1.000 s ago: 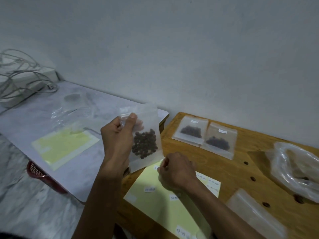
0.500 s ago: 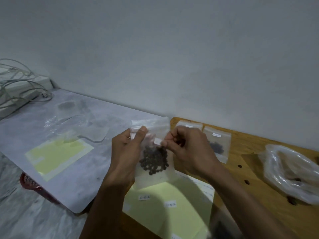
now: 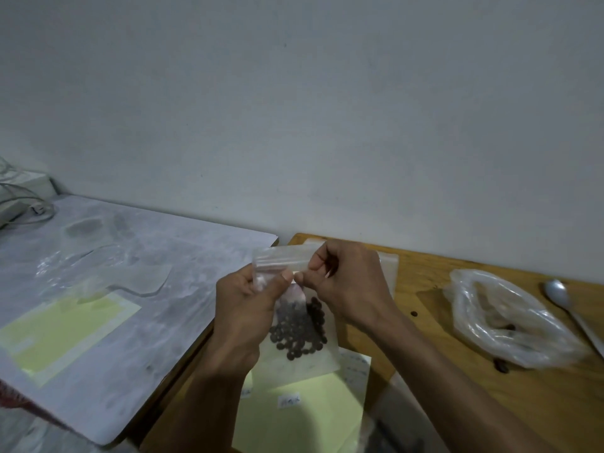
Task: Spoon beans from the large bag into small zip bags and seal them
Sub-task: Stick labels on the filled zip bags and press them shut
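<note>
Hands, left (image 3: pixel 243 310) and right (image 3: pixel 348 284), both pinch the top of 1 small zip bag (image 3: pixel 302 335) holding beans (image 3: pixel 299 331).

The small zip bag (image 3: pixel 295 325) is clear plastic, held upright above the surface, its zip strip at the top and a cluster of dark round beans (image 3: pixel 299 328) settled in its lower half. The large bag (image 3: pixel 503 322) is clear, crumpled plastic lying on the wooden surface to the right, mouth open. A metal spoon (image 3: pixel 570 308) lies just beside it.
</note>
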Demonstrator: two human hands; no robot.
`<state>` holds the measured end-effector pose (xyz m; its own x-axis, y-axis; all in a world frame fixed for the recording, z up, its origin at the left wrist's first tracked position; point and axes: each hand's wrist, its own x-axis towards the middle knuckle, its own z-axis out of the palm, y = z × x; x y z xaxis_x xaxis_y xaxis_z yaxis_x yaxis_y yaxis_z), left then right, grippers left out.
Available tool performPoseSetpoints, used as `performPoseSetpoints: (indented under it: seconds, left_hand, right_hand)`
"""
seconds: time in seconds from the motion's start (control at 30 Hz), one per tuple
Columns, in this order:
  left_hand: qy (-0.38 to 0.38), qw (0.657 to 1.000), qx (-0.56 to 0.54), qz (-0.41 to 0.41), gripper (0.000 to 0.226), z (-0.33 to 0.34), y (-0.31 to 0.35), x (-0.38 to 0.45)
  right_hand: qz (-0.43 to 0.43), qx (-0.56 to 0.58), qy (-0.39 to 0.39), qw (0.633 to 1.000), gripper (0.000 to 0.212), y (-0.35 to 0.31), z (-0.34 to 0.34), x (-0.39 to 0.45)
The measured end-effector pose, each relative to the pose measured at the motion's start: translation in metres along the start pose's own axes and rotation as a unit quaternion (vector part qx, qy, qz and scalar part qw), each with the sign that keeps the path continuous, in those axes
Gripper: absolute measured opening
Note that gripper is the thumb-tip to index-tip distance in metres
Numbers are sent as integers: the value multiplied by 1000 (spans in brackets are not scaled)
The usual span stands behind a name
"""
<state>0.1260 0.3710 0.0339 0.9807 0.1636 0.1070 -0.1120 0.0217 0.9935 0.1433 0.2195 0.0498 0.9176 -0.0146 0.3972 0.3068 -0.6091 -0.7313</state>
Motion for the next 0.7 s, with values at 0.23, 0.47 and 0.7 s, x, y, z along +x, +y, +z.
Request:
performPoseSetpoints:
  seconds: [0.23, 0.47, 0.7]
  left_hand:
    - [5, 1000, -2, -3, 14, 3, 3, -3]
    - [42, 999, -21, -13, 14, 9, 1, 6]
    - [-6, 997, 46, -54, 68, 34, -19, 30]
  right_hand:
    - [98, 168, 25, 981, 31, 13, -3, -10]
    - [94, 145, -34, 984, 21, 22, 0, -35]
    - [159, 244, 59, 955, 29, 62, -2, -25]
